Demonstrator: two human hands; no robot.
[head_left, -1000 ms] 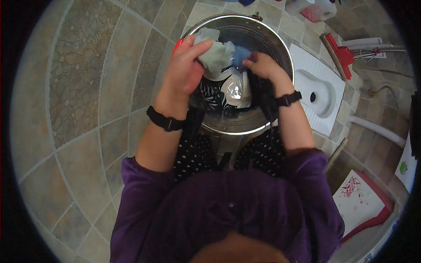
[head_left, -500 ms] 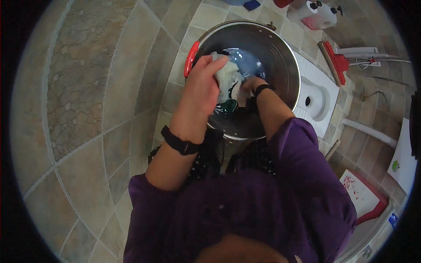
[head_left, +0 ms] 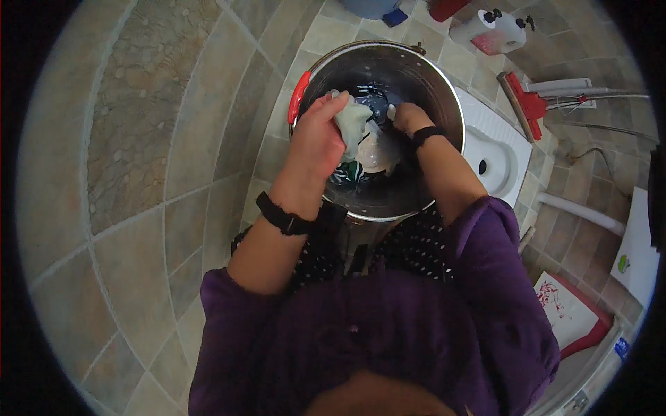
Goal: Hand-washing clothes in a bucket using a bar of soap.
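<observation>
A large dark metal pot [head_left: 447,87] with a red handle grip [head_left: 299,97] stands on the tiles in front of me. My left hand [head_left: 319,141], inside its left rim, is closed round a pale green, crumpled cloth [head_left: 352,123] that hangs toward the bottom. Below it lie a dark green wet bundle [head_left: 347,171] and a whitish, shiny piece [head_left: 377,154]. My right hand [head_left: 412,119] is curled over the right side of the pot's inside. A small pale bit shows at its fingers; what it holds is hard to make out.
A white squat toilet [head_left: 505,161] is set in the floor to the right. Beyond stand a red squeegee [head_left: 525,104], white pump bottles [head_left: 489,31] and a blue container [head_left: 371,7]. A tiled wall [head_left: 132,139] rises at the left; a white pipe [head_left: 581,213] runs at the right.
My right hand has risen from the whitish pieces and moved away from my left hand, toward the far right of the pot. My left hand keeps the pale green cloth, slightly lower.
</observation>
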